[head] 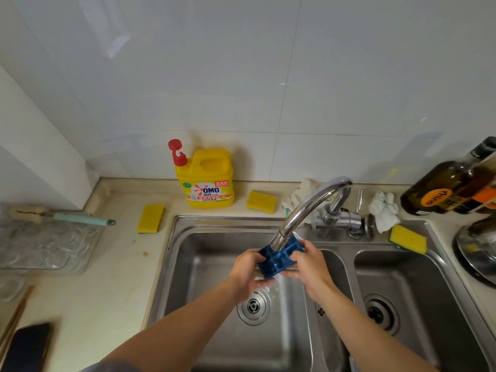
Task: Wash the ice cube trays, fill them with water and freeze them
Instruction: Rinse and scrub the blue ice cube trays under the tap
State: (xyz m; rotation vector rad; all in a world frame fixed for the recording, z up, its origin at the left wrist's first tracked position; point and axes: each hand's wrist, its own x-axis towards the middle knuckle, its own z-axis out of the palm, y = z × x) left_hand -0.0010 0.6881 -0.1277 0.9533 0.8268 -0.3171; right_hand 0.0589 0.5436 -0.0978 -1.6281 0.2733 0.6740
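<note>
Blue ice cube tray (280, 258) held tilted over the left basin (188, 264) of the steel double sink, right under the faucet spout (308, 208), whose tip sits just above or on the tray. Left hand (248, 267) grips the tray's near-left end, fingers curled under it; right hand (308, 264) clamps the right side, thumb on top. Compartments face up toward the camera (whether they hold water, can't tell). Water or suds splash below the left hand, above the drain (253, 307). Right basin (429, 291) holds only its own drain. On the counter behind the sink: yellow OMO detergent jug (205, 181) with red pump, upright against the wall tiles; yellow sponge (150, 218) left of the sink, second sponge (261, 201) right of the jug, third sponge (408, 238) on the sink's back rim. White rags (383, 210) beside the faucet base. Dark glass bottle (442, 191) at far right, liquid inside. Far left, a teal-handled brush (67, 217) lies on a clear textured tray (40, 242). Phone (26, 347) sits at bottom left.
</note>
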